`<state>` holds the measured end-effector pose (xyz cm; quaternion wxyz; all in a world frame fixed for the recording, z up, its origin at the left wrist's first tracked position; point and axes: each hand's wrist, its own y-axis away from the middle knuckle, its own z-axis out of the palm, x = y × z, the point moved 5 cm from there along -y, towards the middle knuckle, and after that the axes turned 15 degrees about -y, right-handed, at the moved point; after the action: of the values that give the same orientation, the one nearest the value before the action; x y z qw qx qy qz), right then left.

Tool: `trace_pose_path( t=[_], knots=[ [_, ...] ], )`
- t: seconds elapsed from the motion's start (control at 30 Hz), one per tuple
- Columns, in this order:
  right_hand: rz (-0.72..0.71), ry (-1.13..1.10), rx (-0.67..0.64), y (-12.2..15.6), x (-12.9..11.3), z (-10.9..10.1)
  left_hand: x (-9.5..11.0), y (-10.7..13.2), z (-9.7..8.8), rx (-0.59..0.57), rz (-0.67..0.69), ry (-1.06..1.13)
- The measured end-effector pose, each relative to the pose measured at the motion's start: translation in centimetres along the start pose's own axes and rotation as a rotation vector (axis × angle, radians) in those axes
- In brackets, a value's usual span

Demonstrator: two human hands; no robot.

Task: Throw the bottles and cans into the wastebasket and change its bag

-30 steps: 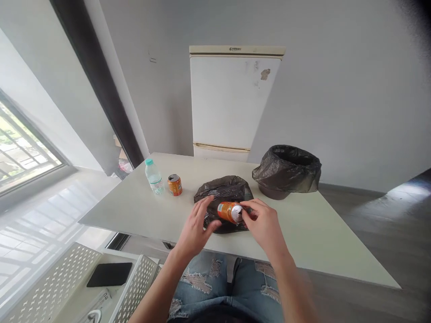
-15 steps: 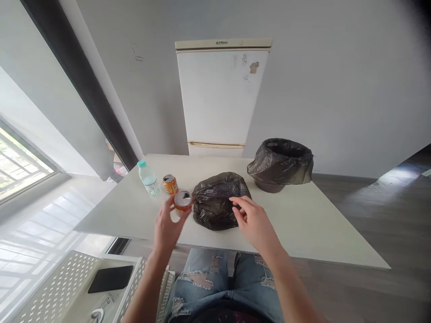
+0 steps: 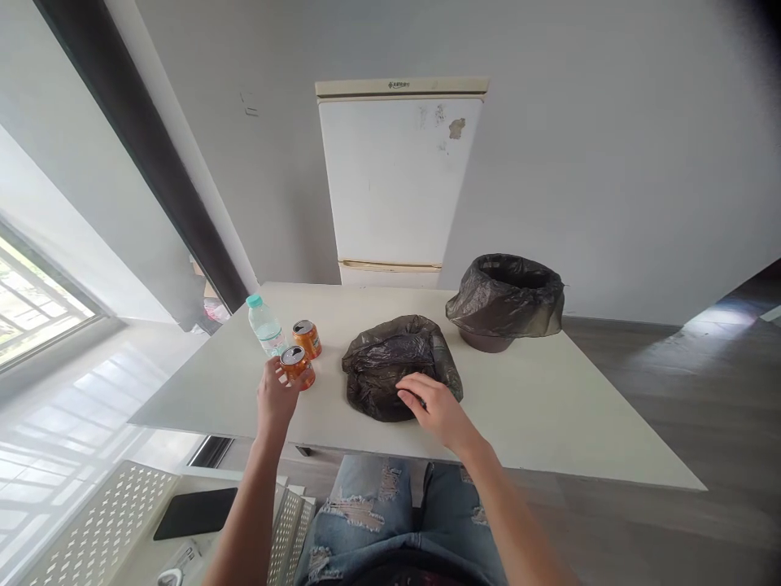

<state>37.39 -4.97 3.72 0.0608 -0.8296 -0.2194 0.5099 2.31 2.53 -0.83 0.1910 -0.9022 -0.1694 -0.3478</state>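
Observation:
My left hand [image 3: 274, 396] is wrapped round an orange drink can [image 3: 298, 366] that stands upright on the white table [image 3: 549, 407], just in front of a second orange can [image 3: 307, 338] and a small water bottle [image 3: 264, 325] with a teal cap. A crumpled black plastic bag [image 3: 390, 366] lies in the middle of the table. My right hand [image 3: 430, 404] rests on the bag's near edge, fingers curled onto the plastic.
A bin lined with a black bag [image 3: 505, 301] stands at the table's back right. A white fridge [image 3: 396, 179] is behind the table. A perforated white rack with a dark phone [image 3: 194, 513] is at lower left. My knees are under the table edge.
My left hand carried the orange can from above the bag leftward and set it beside the other can. My right hand let go of it and dropped onto the bag.

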Motion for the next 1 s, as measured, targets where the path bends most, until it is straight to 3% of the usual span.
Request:
trace_pose_path(
  t=[0.13, 0.2, 0.33, 0.4, 0.47, 0.57, 0.7, 0.77, 0.87, 0.93, 1.0],
  knots=[
    [-0.043, 0.135, -0.068, -1.6, 0.8, 1.6, -0.3, -0.1, -0.1, -0.022, 0.037, -0.002],
    [-0.011, 0.209, -0.046, -2.1, 1.5, 1.6, -0.2, 0.2, -0.5, 0.027, 0.063, -0.039],
    [0.249, 0.379, 0.019, -1.9, 3.4, 0.4, 1.2, 3.0, -1.9, 0.375, 0.155, -0.057],
    [0.364, 0.468, 0.052, -1.4, 4.1, -0.6, 2.6, 5.3, -1.6, 0.481, 0.271, -0.024],
    [0.415, 0.509, 0.118, -0.9, 4.4, -1.9, 4.4, 7.6, -0.2, 0.423, 0.409, 0.011],
    [0.442, 0.538, 0.259, -0.5, 4.3, -4.4, 7.3, 10.5, 2.7, 0.204, 0.579, 0.045],
    [0.420, 0.590, 0.432, -0.3, 3.6, -6.7, 9.9, 12.8, 6.0, -0.038, 0.701, 0.040],
    [0.281, 0.556, 0.481, -0.5, 2.6, -6.4, 10.3, 13.2, 7.2, -0.099, 0.709, -0.007],
    [0.099, 0.404, 0.319, -1.1, 2.0, -3.9, 10.1, 13.4, 8.6, -0.138, 0.737, -0.061],
    [0.164, 0.373, 0.207, -1.3, 2.9, -2.2, 9.7, 13.5, 9.4, -0.169, 0.761, -0.089],
    [0.291, 0.413, 0.235, -1.2, 4.3, -1.9, 9.2, 13.4, 10.0, -0.189, 0.751, -0.140]
  ],
)
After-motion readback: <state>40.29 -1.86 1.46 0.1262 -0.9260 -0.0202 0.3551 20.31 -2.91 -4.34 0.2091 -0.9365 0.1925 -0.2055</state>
